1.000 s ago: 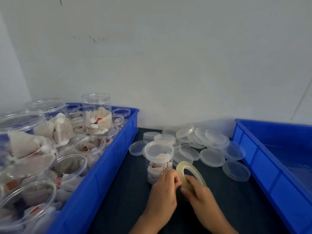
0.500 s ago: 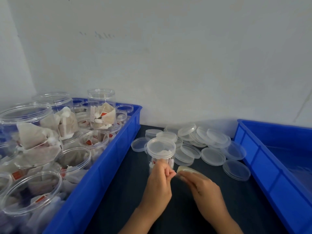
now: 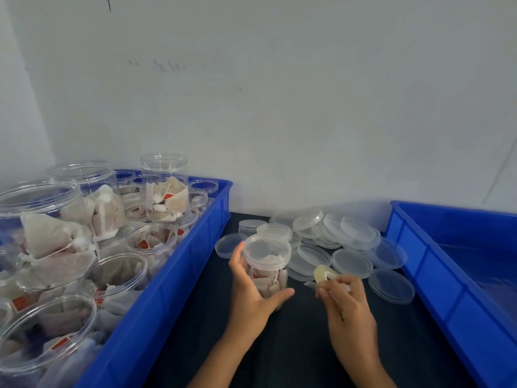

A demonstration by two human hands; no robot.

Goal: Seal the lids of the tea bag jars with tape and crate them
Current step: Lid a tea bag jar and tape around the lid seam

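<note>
A clear lidded jar (image 3: 267, 261) with tea bags inside stands on the dark table between two crates. My left hand (image 3: 250, 292) wraps around its left side and front, thumb under its base edge. To its right, my right hand (image 3: 345, 301) pinches a small roll of clear tape (image 3: 323, 273), tilted toward the jar. A thin strip of tape seems to run from the roll toward the jar, though it is hard to see.
A blue crate (image 3: 179, 264) on the left holds several open jars of tea bags (image 3: 165, 189). Another blue crate (image 3: 436, 264) on the right looks empty. Several loose clear lids (image 3: 349, 261) lie piled behind the jar by the wall.
My left hand left the tape roll and took hold of the jar. The right hand moved right and apart with the roll, which has turned edge-on.
</note>
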